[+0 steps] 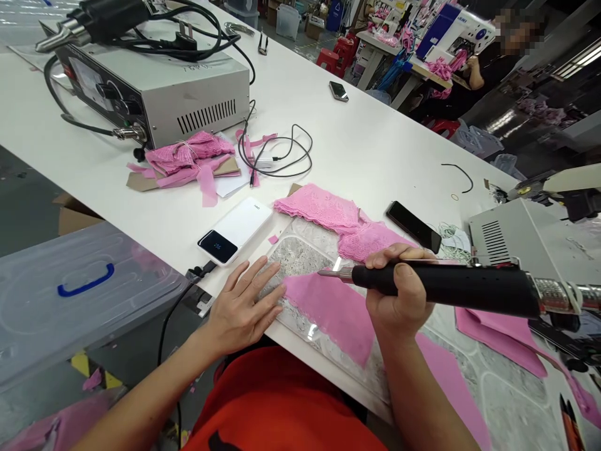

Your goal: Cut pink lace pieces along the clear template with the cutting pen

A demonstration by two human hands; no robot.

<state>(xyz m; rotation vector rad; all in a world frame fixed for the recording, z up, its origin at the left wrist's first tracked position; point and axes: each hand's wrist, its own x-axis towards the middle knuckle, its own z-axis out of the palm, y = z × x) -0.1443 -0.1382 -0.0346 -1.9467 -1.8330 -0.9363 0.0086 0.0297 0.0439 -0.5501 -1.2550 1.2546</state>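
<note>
My right hand [401, 291] is wrapped round a thick black handpiece [451, 285] with a narrow metal tip, which points left. The tip lies over the upper edge of a flat pink fabric piece [333, 313]; whether it touches cannot be told. My left hand [251, 300] is open, fingers spread, its fingertips at the left corner of that fabric. Beneath the fabric is a grey stone-patterned board [300, 250] with a clear cover. Just beyond lies pink lace fabric [323, 210]. Another pink piece [451, 382] is partly hidden by my right forearm.
A white power bank [239, 228] with a cable lies beyond my left hand. A black phone [413, 225] is beyond my right. Grey machine boxes [188, 94] stand at both sides. A lidded plastic bin [84, 294] is at lower left. Another person sits at a sewing machine [455, 34].
</note>
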